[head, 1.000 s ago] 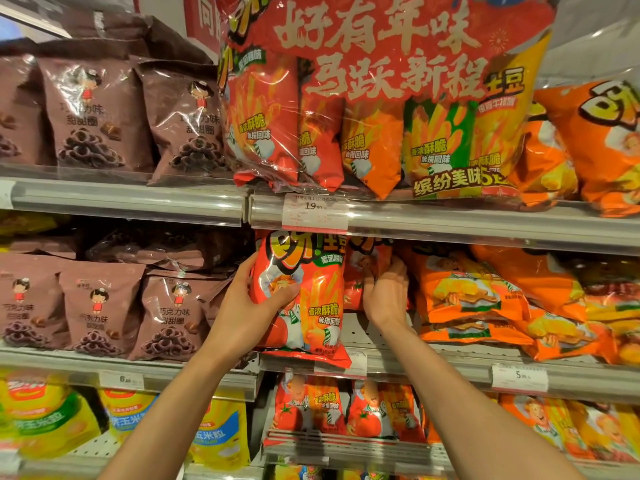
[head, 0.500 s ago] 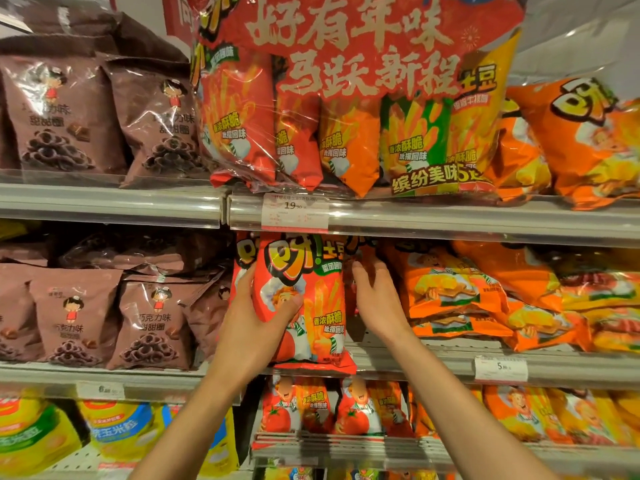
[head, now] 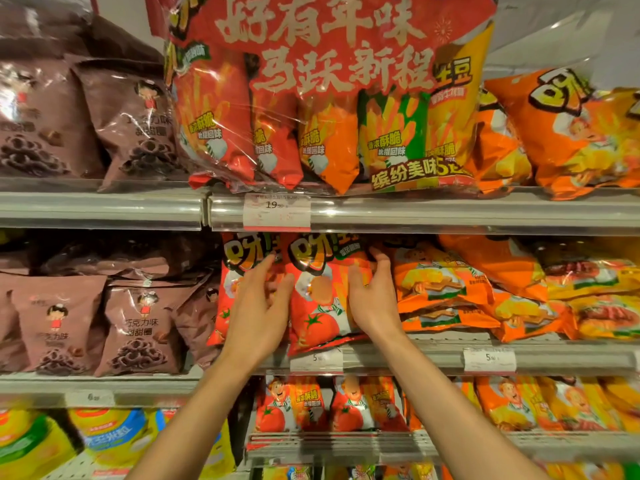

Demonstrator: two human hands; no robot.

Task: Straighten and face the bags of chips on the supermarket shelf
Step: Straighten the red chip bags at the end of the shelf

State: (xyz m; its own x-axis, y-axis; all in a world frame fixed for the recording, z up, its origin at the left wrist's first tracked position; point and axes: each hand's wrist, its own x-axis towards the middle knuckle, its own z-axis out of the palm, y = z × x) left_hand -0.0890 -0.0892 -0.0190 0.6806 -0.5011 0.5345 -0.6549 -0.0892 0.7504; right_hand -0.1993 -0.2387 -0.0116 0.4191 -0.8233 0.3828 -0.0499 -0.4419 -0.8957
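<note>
Two red tomato chip bags stand side by side, facing front, on the middle shelf [head: 433, 356]. My left hand [head: 259, 306] lies flat with fingers spread on the left red bag [head: 230, 289], at the seam between the two. My right hand [head: 375, 296] grips the right edge of the right red bag [head: 318, 313], thumb on its front and fingers curled behind. The right bag's bottom hangs slightly over the shelf lip. Orange chip bags [head: 450, 289] lie slumped on their sides just right of my right hand.
Brown chocolate-ring snack bags [head: 138, 327] fill the shelf to the left. A big red multi-pack [head: 329, 98] sits on the shelf above, more orange bags [head: 561, 133] beside it. Small red bags [head: 329, 407] and yellow-green bags [head: 110, 441] line the lower shelf. Price tags [head: 489, 359] hang on the rails.
The red bag held out in front now stands on the shelf beside another red bag. My left hand let go and lies flat; my right hand moved onto the bag's right edge.
</note>
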